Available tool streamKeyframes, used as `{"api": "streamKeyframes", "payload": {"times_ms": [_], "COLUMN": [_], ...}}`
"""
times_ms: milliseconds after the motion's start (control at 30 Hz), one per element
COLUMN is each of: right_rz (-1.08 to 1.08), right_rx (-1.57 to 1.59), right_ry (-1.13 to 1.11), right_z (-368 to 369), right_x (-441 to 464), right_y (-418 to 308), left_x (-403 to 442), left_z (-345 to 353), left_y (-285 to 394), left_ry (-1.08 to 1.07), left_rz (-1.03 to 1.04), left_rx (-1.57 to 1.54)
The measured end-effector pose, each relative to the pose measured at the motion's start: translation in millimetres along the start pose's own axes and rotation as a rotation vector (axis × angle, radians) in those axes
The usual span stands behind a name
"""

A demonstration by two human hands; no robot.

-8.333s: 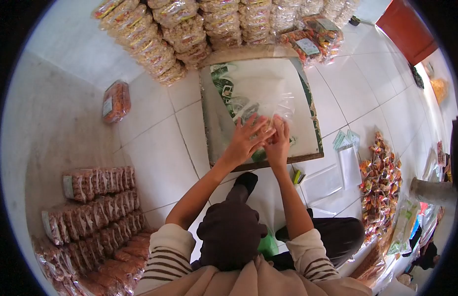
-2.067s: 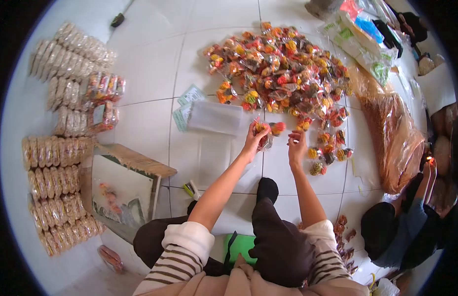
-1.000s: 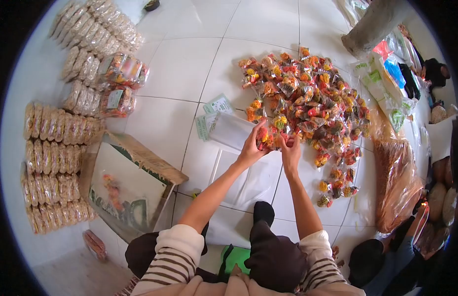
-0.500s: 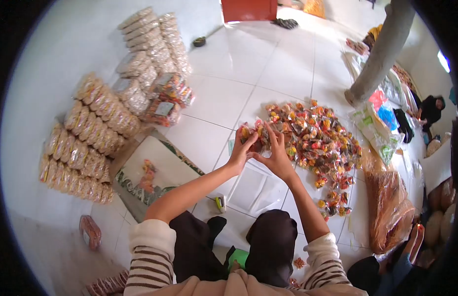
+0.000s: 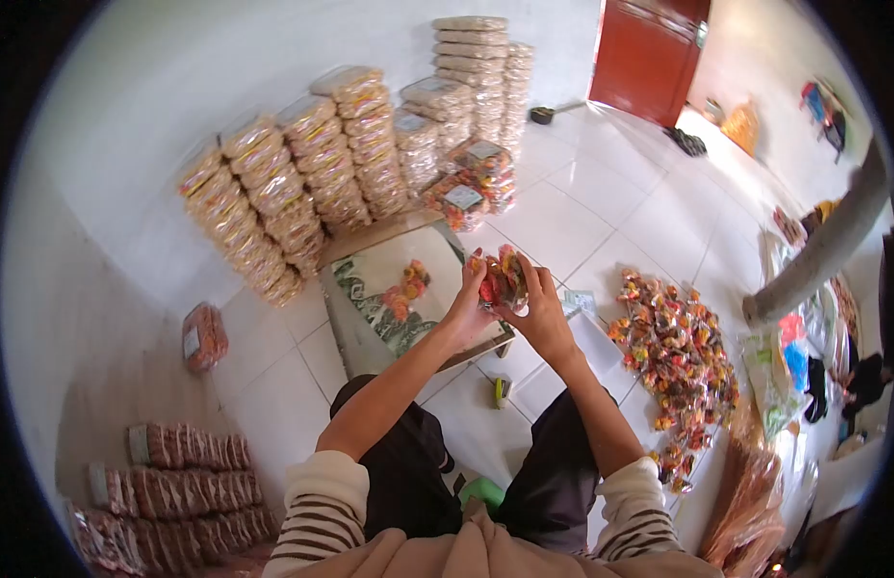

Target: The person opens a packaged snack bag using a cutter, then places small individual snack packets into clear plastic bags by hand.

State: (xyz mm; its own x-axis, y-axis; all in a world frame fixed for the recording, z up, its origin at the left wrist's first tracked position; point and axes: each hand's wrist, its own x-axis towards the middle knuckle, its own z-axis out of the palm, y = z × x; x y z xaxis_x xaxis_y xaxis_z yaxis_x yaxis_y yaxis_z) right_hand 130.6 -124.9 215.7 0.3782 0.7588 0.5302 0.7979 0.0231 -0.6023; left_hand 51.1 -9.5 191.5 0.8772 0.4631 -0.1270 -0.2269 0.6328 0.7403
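Note:
Between my two hands, small clear-wrapped snack packets (image 5: 502, 279) in red, yellow and brown are held together. My left hand (image 5: 466, 306) closes on them from the left, and my right hand (image 5: 541, 310) grips their right side, fingers curved round. Below and left of the hands is a low board-topped table (image 5: 370, 279) with a green-and-white printed surface. A few similar packets (image 5: 404, 291) lie on it. A large heap of such packets (image 5: 673, 361) spreads over the floor to my right. How many packets I hold cannot be made out.
Tall stacks of bagged snacks (image 5: 302, 178) line the wall, with filled packs (image 5: 463, 199) beside them. A green stapler (image 5: 502, 392) and clear plastic bags (image 5: 562, 380) lie on the floor. Reddish packs (image 5: 192, 472) sit lower left. A grey pillar (image 5: 822, 246) stands right.
My view has turned left, bringing the table and stacked bags nearer the centre. My hands, still holding the packets, are now beside the table's right edge, away from the heap.

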Motion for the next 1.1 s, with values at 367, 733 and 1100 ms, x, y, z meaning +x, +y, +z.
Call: {"api": "streamKeyframes", "payload": {"times_ms": [367,733,1100], "right_rz": [0.02,0.074,-0.03], "right_rx": [0.064,0.214,0.094], "right_ry": [0.005,0.029,0.08], "right_z": [55.5,94.8,106.0], "right_x": [9.0,10.3,4.5], "right_y": [-12.9,-17.1,-22.8], "left_x": [-15.1,-27.7,-37.6], "left_z": [-34.0,-73.1,-88.8], "left_y": [16.3,14.4,14.0], "left_ry": [0.119,-0.015,-0.127], "left_rz": [0.12,0.148,0.136], "left_rx": [0.215,-0.141,-0.178]}}
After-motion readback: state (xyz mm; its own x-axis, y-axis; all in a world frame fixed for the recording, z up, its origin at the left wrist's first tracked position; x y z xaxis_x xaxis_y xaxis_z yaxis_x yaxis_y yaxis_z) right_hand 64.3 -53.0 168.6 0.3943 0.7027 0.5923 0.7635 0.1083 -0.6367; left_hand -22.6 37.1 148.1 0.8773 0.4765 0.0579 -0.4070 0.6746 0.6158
